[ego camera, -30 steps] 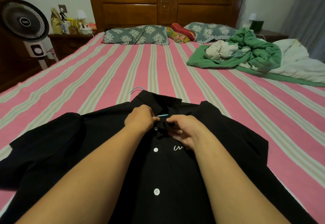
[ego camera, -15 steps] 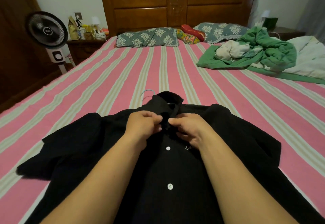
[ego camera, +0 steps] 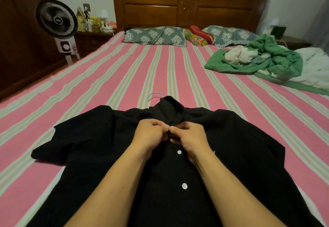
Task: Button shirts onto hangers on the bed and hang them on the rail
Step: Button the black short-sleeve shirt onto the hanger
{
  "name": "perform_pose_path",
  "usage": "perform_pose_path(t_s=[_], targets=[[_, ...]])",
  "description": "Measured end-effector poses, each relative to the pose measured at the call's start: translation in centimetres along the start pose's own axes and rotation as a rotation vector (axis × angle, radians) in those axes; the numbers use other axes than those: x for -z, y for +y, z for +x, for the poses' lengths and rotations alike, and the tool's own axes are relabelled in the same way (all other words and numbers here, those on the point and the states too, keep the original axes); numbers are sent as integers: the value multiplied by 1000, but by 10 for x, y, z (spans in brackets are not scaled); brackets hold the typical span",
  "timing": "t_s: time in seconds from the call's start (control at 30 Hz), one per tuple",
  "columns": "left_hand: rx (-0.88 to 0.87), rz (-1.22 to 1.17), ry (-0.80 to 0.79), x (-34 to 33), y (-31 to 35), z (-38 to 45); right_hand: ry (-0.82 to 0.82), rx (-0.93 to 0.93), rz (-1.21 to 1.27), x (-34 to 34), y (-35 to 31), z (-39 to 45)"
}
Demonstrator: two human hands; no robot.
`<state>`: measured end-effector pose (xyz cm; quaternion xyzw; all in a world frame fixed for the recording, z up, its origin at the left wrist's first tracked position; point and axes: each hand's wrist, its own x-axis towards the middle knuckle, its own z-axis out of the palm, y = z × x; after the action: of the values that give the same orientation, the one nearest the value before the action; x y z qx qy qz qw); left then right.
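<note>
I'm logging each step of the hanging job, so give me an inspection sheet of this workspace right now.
Surface: bed, pink striped sheet.
Job's things: black shirt lies flat, front up, two white buttons showing; light blue hanger hook sticks out past the collar.
Clutter: green blanket, pillows.
Hands: left hand and right hand pinch the placket below the collar.
Cables: nothing seen.
Surroundings: fan, nightstand, headboard.

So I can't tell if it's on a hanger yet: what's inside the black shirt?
A light blue hanger hook sticks out beside the collar of the black shirt. The rest of the hanger is covered by fabric.
</note>
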<state>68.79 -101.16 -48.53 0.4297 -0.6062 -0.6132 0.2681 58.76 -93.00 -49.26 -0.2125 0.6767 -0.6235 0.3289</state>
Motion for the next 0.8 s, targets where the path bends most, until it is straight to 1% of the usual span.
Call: perform_pose_path(t_s=[0.1, 0.23, 0.3, 0.4, 0.47, 0.6, 0.7, 0.8], targets=[[35, -68, -11, 0, 0, 1, 38, 79, -112, -1, 4, 1], [95, -169, -33, -2, 7, -2, 264, 142, -153, -2, 1, 6], [91, -176, -56, -3, 8, -4, 302, 210, -232, -3, -2, 4], [39, -134, -37, -3, 6, -7, 241, 309, -352, -11, 1, -1], [47, -166, -27, -2, 5, -7, 232, 312, -350, -11, 5, 0], [70, -172, -47, 1, 4, -6, 174, 227, -274, -4, 9, 5], [68, -140, -44, 1, 5, -6, 137, 169, -124, -3, 8, -1], [63, -121, -42, 4, 5, -5, 34, 104, 3, 1, 3, -5]])
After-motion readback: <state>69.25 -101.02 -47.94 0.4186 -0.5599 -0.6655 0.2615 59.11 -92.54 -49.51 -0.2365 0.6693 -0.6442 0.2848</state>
